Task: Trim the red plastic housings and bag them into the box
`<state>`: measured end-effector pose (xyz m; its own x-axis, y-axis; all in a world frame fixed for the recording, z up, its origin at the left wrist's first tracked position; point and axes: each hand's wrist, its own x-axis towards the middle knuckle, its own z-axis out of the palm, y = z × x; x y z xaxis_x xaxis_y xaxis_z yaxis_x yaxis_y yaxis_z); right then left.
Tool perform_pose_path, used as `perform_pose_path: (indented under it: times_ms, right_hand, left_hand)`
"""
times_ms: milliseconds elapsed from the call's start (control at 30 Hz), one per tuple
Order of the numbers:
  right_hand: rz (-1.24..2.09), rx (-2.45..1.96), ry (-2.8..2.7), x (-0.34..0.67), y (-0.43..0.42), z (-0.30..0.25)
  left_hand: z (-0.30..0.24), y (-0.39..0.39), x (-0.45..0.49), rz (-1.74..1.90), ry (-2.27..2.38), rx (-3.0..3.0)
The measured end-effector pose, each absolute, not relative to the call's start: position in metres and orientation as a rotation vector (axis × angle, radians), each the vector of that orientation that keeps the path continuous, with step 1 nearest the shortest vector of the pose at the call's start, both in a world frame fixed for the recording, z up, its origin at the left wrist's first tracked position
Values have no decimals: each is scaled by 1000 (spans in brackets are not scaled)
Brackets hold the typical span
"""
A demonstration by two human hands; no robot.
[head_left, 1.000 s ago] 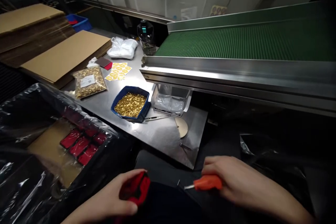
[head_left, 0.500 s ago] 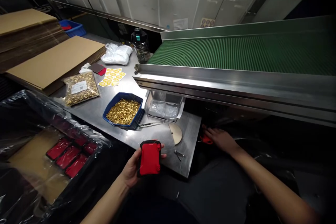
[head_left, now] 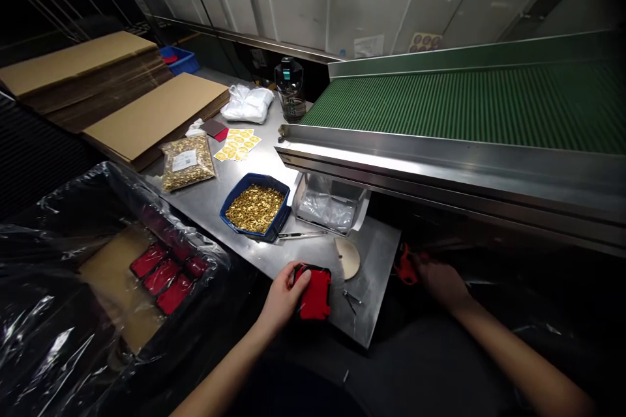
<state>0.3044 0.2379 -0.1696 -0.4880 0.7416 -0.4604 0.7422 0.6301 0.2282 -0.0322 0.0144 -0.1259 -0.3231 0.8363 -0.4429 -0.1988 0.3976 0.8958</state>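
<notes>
My left hand [head_left: 286, 296] grips a flat red-and-black rectangular case [head_left: 314, 296] over the front edge of the metal table, thumb across its red face. Past the table's right edge, my right hand [head_left: 443, 280] is in shadow beside a red-orange object [head_left: 405, 266] whose kind I cannot make out. Its fingers are blurred, so whether they grip that object is unclear. Near the case lie a pale round disc [head_left: 348, 258] and small nail clippers [head_left: 351, 300]. A blue bin [head_left: 229, 221] full of small gold pieces [head_left: 257, 207] sits farther back.
A green ribbed conveyor [head_left: 440, 101] with a metal side rail runs along the right. At lower left, a black-lined box [head_left: 110, 176] holds several red cases [head_left: 161, 277]. Cardboard stacks [head_left: 161, 111], a bag of gold pieces [head_left: 188, 166] and a dark bottle [head_left: 292, 94] stand behind.
The view has swung left, shifting the scene rightward. In my left hand the case has turned, and the thumb now lies over its face. My right hand stays by the red-orange object.
</notes>
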Motion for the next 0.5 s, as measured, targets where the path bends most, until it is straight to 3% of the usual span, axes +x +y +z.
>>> perform_pose_path:
  times_ms: [267,500]
  right_hand:
    - [-88,1312,2386,298,235,-161]
    - [-22,1680,2405,273,165,-95]
  left_hand:
    - [-124,9,-36,1093,1867,821]
    - [-110,-5,-37,1073,1841,849]
